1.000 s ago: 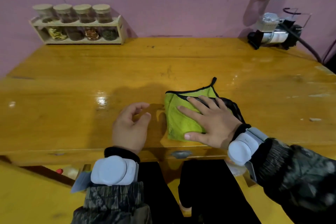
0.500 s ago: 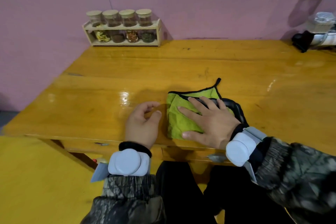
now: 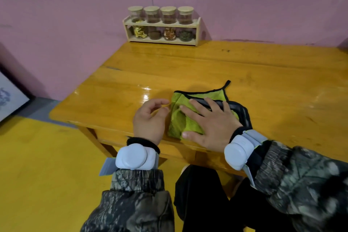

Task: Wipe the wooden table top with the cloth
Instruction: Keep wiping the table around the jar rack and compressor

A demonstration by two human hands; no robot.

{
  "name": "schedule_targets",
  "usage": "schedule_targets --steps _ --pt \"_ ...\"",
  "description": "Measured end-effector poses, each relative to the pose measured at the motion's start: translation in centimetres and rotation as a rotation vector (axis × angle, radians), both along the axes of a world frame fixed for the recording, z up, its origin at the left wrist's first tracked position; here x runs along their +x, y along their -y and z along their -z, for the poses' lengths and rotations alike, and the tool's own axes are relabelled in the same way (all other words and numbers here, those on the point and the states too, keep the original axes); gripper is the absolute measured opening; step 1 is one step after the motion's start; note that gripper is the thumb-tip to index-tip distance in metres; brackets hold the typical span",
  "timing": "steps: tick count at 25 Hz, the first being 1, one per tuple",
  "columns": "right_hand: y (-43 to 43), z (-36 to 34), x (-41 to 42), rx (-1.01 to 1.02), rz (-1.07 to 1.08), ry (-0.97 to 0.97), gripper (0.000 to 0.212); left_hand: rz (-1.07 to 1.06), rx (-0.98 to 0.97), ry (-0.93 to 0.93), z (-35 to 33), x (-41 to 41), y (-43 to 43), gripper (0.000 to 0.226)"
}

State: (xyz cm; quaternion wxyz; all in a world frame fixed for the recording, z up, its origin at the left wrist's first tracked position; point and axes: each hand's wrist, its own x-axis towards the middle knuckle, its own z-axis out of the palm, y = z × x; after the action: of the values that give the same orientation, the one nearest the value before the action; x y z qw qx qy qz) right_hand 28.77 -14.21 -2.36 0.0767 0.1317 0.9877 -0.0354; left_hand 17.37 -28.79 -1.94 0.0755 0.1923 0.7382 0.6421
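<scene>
A folded green cloth point(image 3: 181, 118) with black trim lies on the glossy wooden table top point(image 3: 235, 73), close to the front edge. My right hand point(image 3: 209, 123) lies flat on the cloth, fingers spread and pointing left, pressing it down. My left hand point(image 3: 149, 118) rests on the table just left of the cloth, fingers loosely curled with nothing in them, its fingertips near the cloth's left edge. Part of the cloth is hidden under my right palm.
A wooden rack with several cork-lidded spice jars point(image 3: 162, 25) stands at the table's back left against the pink wall. The table's left edge point(image 3: 79, 90) drops to a yellow floor. A framed picture point(image 3: 9, 98) leans at far left.
The view has swung left, so the spice rack now sits near the centre and the appliance at right has left the frame. Both hands and the cloth have barely shifted on the table.
</scene>
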Motion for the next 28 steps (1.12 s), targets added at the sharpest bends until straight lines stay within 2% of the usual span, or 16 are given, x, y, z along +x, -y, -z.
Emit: schedule_targets --steps 7,14,23,28 --pt "2.5 0.7 -4.2 -0.006 -0.016 -0.033 0.077 -0.056 0.021 0.049 0.7 -2.7 2.4 0.019" --pt "4.8 1.4 -8.4 0.029 -0.025 -0.047 0.072 -0.156 -0.034 -0.072 0.6 -5.5 5.2 0.026" --pt "8.7 1.5 -14.3 0.040 -0.067 -0.040 0.075 -0.230 -0.106 -0.159 0.2 -9.9 8.5 0.025" --pt "10.9 1.6 -16.9 0.053 -0.064 -0.070 0.074 -0.329 -0.123 -0.131 0.5 -12.8 10.7 0.024"
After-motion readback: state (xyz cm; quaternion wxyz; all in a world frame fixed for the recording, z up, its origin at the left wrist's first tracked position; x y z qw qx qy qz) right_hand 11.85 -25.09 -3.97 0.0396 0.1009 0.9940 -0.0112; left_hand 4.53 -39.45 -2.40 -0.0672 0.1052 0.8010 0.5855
